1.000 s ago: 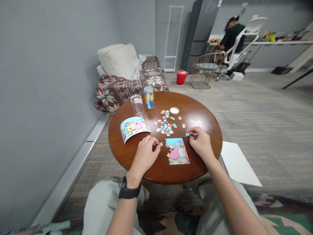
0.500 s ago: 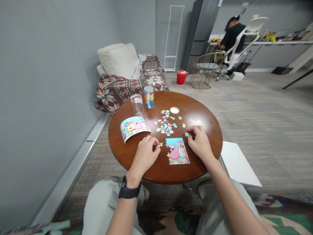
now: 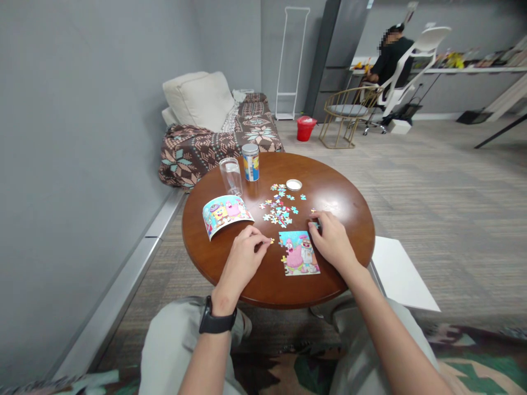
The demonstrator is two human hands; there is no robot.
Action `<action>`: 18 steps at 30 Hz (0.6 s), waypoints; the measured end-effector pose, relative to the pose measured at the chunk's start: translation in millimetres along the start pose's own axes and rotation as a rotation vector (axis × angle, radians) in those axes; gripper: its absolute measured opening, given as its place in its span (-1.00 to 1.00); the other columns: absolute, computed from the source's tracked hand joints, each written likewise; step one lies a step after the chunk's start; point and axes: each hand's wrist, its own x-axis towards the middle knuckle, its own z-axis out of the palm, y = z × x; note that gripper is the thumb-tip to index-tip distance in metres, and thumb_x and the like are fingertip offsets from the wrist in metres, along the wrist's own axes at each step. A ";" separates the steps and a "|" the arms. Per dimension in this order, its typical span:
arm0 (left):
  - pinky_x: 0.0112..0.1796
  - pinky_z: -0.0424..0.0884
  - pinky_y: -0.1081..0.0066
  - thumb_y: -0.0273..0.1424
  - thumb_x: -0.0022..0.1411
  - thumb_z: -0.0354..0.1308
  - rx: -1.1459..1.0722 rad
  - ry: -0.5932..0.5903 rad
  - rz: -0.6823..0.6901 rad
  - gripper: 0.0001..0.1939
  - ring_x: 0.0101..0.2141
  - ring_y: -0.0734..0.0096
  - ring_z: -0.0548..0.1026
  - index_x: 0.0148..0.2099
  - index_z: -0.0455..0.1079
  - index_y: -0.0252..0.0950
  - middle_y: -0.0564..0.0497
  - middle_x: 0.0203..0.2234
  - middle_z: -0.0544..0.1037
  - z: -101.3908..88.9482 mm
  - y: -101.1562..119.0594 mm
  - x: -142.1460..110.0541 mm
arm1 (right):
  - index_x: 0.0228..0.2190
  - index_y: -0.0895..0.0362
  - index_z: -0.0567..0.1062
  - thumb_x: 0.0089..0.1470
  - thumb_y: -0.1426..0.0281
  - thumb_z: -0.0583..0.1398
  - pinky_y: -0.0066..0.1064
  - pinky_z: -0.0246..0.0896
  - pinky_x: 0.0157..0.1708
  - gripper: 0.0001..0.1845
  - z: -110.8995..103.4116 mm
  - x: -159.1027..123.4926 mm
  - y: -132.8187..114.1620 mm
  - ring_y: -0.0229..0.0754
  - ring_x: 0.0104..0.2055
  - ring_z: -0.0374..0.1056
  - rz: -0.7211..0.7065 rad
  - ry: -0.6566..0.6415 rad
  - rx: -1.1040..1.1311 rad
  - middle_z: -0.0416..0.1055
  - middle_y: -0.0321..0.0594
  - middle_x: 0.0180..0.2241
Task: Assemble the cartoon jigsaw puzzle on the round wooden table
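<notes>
My left hand [image 3: 246, 253], wearing a black watch on its wrist, pinches a small yellow jigsaw piece [image 3: 272, 241] between thumb and index finger, just above the table. To its right lies a partly joined jigsaw puzzle [image 3: 300, 253] showing a pink figure and a figure in white. My right hand [image 3: 332, 237] rests at the puzzle's upper right, fingers bent and apart. Under its thumb and index finger a teal jigsaw piece [image 3: 316, 225] partly shows. Beside its fingertips is another yellow piece [image 3: 313, 211]. Several loose jigsaw pieces [image 3: 280, 213] lie beyond the puzzle.
On the round brown table [image 3: 214, 263] stand a clear glass [image 3: 231, 178], a printed tin [image 3: 251, 167] and a curved picture sheet [image 3: 226, 214]. A round lid [image 3: 293, 185] lies behind the pieces. Farther off are a sofa [image 3: 201, 104], a red bin [image 3: 306, 129] and a seated person [image 3: 391, 60].
My right hand has shifted slightly left, covering most of the teal piece. The yellow piece by its fingertips sits slightly farther right. My left hand has barely moved.
</notes>
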 end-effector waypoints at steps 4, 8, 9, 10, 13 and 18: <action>-0.03 0.39 0.24 -0.42 0.34 0.08 0.120 0.017 0.025 -0.78 -0.15 0.27 0.45 -0.10 0.56 -0.22 -0.05 -0.21 0.46 3.1 1.9 -1.3 | -0.20 0.11 0.44 0.17 0.37 0.05 -0.02 0.27 -0.02 -0.79 -1.0 0.3 -1.8 0.10 -0.08 0.37 0.002 0.007 0.009 0.46 0.00 -0.18; -0.01 0.38 0.14 -0.29 0.38 0.04 0.326 0.014 0.045 -0.59 -0.04 0.11 0.40 0.21 0.36 -0.27 -0.17 -0.01 0.42 6.9 8.2 -4.7 | -0.21 0.11 0.44 0.17 0.37 0.06 -0.01 0.29 -0.03 -0.79 -0.9 0.3 -1.7 0.10 -0.08 0.37 0.013 0.005 0.012 0.45 0.00 -0.19; -0.01 0.37 0.13 -0.26 0.39 0.03 0.371 0.014 0.053 -0.55 -0.01 0.08 0.39 0.25 0.31 -0.28 -0.20 0.06 0.40 7.7 9.7 -5.5 | -0.20 0.12 0.45 0.17 0.37 0.06 0.00 0.29 -0.03 -0.79 -1.4 0.4 -2.0 0.11 -0.08 0.37 0.017 0.003 0.010 0.45 0.00 -0.19; -0.01 0.37 0.12 -0.26 0.40 0.00 0.408 0.015 0.062 -0.53 0.03 0.05 0.37 0.28 0.26 -0.28 -0.21 0.12 0.37 8.5 10.8 -6.1 | -0.20 0.12 0.45 0.18 0.37 0.06 0.01 0.29 -0.02 -0.78 -2.3 0.4 -2.9 0.11 -0.06 0.37 0.015 0.000 0.010 0.46 0.02 -0.18; 0.08 0.31 0.08 -0.27 0.43 -0.05 0.469 0.014 0.123 -0.52 0.19 0.03 0.27 0.33 0.18 -0.23 -0.19 0.26 0.29 10.3 11.6 -7.6 | -0.12 0.14 0.47 0.23 0.36 0.04 0.05 0.22 0.11 -0.73 -7.0 0.4 -8.5 0.12 0.13 0.32 -0.083 -0.071 0.046 0.45 0.06 -0.02; 0.26 0.06 -0.07 -0.29 0.46 -0.12 0.478 -0.043 0.210 -0.50 0.35 0.08 0.08 0.38 0.09 -0.16 -0.11 0.31 0.27 12.2 7.3 -8.3 | 0.14 -0.03 0.39 0.32 0.27 0.00 0.11 0.03 0.28 -0.59 -15.6 -0.9 -20.5 0.03 0.39 0.02 -0.306 -0.392 0.126 0.30 -0.16 0.25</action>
